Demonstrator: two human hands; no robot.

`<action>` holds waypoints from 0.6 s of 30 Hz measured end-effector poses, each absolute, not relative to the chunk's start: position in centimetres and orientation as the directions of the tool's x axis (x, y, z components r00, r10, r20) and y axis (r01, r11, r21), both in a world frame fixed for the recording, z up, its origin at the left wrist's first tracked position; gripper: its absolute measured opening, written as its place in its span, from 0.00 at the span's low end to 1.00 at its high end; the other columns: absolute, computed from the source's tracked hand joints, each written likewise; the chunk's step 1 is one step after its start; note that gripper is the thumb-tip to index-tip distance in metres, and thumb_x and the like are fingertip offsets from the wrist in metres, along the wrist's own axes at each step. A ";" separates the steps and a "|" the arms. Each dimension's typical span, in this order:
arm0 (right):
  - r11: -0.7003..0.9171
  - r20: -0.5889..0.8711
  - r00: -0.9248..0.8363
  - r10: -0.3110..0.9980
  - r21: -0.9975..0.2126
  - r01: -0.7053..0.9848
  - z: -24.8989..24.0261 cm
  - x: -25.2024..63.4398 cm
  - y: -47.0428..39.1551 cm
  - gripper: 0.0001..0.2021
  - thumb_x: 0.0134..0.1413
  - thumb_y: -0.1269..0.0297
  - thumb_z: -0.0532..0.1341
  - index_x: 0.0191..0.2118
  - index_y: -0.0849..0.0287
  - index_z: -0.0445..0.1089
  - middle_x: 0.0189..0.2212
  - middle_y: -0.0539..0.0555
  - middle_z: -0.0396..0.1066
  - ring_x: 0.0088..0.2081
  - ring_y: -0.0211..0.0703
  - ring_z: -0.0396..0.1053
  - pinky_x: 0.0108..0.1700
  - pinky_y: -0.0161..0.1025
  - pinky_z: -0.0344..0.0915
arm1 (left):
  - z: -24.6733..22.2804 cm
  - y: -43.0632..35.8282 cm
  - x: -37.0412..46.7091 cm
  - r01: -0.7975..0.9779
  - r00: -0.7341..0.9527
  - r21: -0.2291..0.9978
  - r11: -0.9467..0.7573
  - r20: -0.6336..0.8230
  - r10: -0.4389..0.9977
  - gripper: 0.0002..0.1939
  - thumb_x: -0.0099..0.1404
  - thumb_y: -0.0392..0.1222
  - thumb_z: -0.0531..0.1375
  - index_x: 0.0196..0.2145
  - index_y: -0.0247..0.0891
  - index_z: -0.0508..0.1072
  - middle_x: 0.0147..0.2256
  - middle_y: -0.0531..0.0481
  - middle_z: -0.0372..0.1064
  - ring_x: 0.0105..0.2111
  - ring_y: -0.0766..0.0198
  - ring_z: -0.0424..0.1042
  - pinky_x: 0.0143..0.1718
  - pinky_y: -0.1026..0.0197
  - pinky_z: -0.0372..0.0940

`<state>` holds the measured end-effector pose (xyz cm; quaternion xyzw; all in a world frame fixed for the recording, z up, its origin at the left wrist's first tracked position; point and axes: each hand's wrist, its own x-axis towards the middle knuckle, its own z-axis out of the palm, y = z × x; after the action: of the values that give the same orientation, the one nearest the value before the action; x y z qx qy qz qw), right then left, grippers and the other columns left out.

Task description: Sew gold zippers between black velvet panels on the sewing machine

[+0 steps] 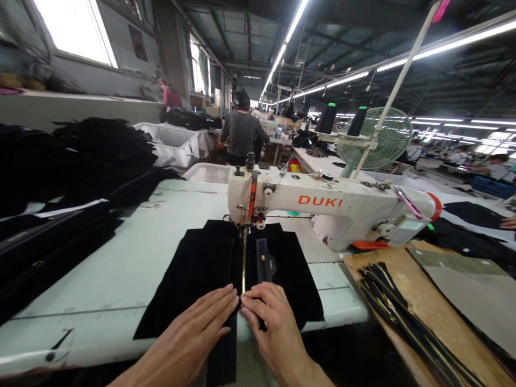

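Observation:
A black fabric piece (185, 279) lies across the pale sewing table, its upper part under the head of a sewing machine (278, 199). A zipper (244, 263) with gold teeth runs down its middle from the presser foot area. On the right half sits a dark patch with a small gold zipper pull (263, 258). My left hand (197, 328) rests flat on the fabric just left of the zipper, fingers stretched out together. With thumb and fingertips closed, my right hand (274, 322) pinches the zipper's near end. A black strip hangs over the table's front edge.
Stacks of black fabric (80, 156) fill the left side. Several loose zippers (393, 306) lie on a wooden board (363, 263) at right. Behind the machine stand thread cones (326, 119), a fan (389, 137), a white bin (177, 142) and a person (244, 131) facing away.

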<state>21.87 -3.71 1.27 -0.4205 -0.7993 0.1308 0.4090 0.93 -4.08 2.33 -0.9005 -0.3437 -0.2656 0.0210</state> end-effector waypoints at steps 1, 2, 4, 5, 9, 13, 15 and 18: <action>0.611 0.554 -0.298 0.777 -0.553 0.566 1.2 21.7 -3.6 0.13 0.58 0.78 0.61 0.43 0.53 0.74 0.38 0.52 0.74 0.43 0.49 0.69 0.46 0.46 0.68 | 2.3 -4.1 0.8 0.629 0.612 0.168 -0.759 0.495 0.617 0.28 0.77 0.42 0.48 0.71 0.50 0.45 0.60 0.51 0.68 0.55 0.59 0.72 0.59 0.60 0.65; 0.608 0.557 -0.289 0.779 -0.555 0.567 1.3 21.6 -3.4 0.12 0.57 0.78 0.62 0.41 0.53 0.75 0.37 0.51 0.74 0.42 0.48 0.69 0.44 0.45 0.68 | 2.2 -4.2 0.8 0.631 0.605 0.181 -0.755 0.494 0.624 0.27 0.77 0.42 0.48 0.70 0.50 0.47 0.60 0.51 0.67 0.55 0.60 0.72 0.59 0.60 0.65; 0.607 0.557 -0.289 0.779 -0.554 0.570 1.4 21.3 -3.3 0.11 0.56 0.79 0.63 0.37 0.54 0.74 0.35 0.51 0.73 0.40 0.47 0.69 0.42 0.44 0.68 | 2.0 -4.3 0.7 0.639 0.605 0.179 -0.748 0.484 0.632 0.25 0.78 0.42 0.48 0.69 0.50 0.50 0.60 0.51 0.67 0.56 0.60 0.72 0.60 0.60 0.65; 0.607 0.552 -0.296 0.779 -0.549 0.575 1.5 21.2 -3.2 0.10 0.55 0.79 0.63 0.36 0.54 0.74 0.35 0.51 0.73 0.40 0.47 0.69 0.42 0.44 0.67 | 1.9 -4.3 0.7 0.642 0.611 0.163 -0.749 0.481 0.628 0.25 0.78 0.42 0.48 0.69 0.49 0.51 0.60 0.51 0.67 0.55 0.60 0.72 0.59 0.60 0.65; 0.600 0.518 -0.339 0.785 -0.503 0.622 1.7 20.9 -3.4 0.09 0.54 0.80 0.64 0.35 0.58 0.71 0.34 0.51 0.71 0.38 0.47 0.68 0.44 0.47 0.67 | 1.4 -4.1 0.8 0.640 0.648 0.030 -0.767 0.516 0.561 0.25 0.78 0.39 0.45 0.70 0.42 0.50 0.59 0.47 0.69 0.54 0.60 0.73 0.57 0.60 0.67; 0.603 0.485 -0.381 0.787 -0.476 0.640 1.9 21.3 -3.6 0.11 0.53 0.82 0.63 0.38 0.58 0.70 0.35 0.52 0.70 0.38 0.47 0.69 0.45 0.49 0.69 | 1.6 -4.1 1.1 0.657 0.680 -0.140 -0.741 0.536 0.501 0.22 0.77 0.37 0.44 0.63 0.33 0.63 0.55 0.44 0.72 0.53 0.60 0.74 0.55 0.61 0.69; 0.561 0.434 -0.365 0.823 -0.524 0.641 2.0 21.8 -3.6 0.19 0.48 0.84 0.65 0.43 0.56 0.70 0.38 0.52 0.70 0.39 0.48 0.69 0.42 0.46 0.70 | 1.9 -4.3 1.2 0.656 0.700 -0.190 -0.730 0.516 0.495 0.20 0.76 0.39 0.46 0.59 0.31 0.68 0.56 0.42 0.72 0.53 0.57 0.74 0.53 0.60 0.71; 0.557 0.439 -0.355 0.825 -0.527 0.642 2.0 22.3 -3.7 0.27 0.47 0.83 0.65 0.52 0.54 0.68 0.46 0.55 0.70 0.46 0.51 0.69 0.46 0.48 0.72 | 2.1 -4.6 1.2 0.647 0.716 -0.180 -0.741 0.478 0.509 0.21 0.74 0.44 0.51 0.59 0.30 0.69 0.57 0.40 0.71 0.53 0.53 0.75 0.51 0.58 0.72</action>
<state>22.31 -3.70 2.03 -0.4513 -0.8124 0.1332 0.3444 1.18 -4.59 2.08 -0.9105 -0.3174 -0.2034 0.1699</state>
